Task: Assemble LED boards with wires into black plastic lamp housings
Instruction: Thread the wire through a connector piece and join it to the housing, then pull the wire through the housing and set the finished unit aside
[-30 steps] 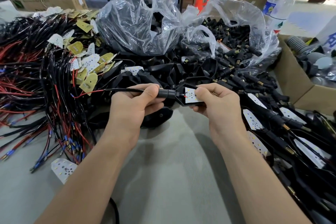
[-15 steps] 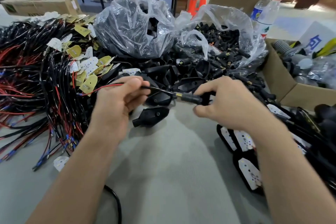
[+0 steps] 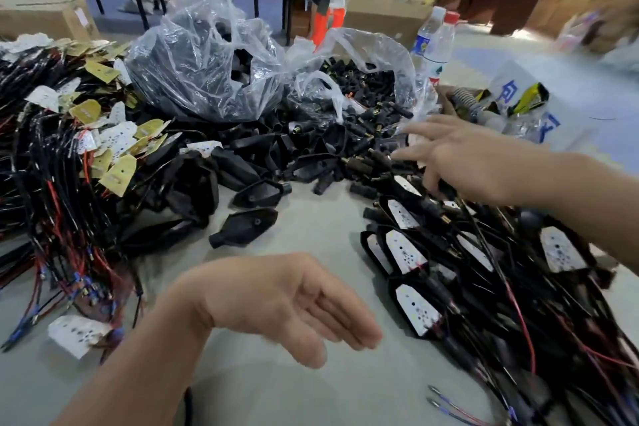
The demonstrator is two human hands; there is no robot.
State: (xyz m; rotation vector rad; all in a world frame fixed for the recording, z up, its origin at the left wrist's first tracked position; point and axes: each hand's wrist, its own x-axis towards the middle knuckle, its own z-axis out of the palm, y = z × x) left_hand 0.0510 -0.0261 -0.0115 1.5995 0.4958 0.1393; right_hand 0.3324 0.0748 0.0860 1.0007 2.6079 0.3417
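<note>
The grey worktop [image 3: 311, 391] carries a heap of wired LED boards [image 3: 69, 183] to the left of the left hand [image 3: 276, 304]. A pile of filled housings [image 3: 408, 254] lies beneath the right hand [image 3: 463, 156]. Both hands are spread with fingers apart, holding nothing. Two loose black housings [image 3: 245, 228] lie just beyond the left hand.

Held left hand [image 3: 276, 301] flat and empty above table [image 3: 311, 391]. Spread right hand [image 3: 460, 156] over heap of lamps [image 3: 408, 252], fingertips near loose plugs [image 3: 363, 162]. Saw two housings [image 3: 245, 228] lying between, boards [image 3: 117, 173] at left.
</note>
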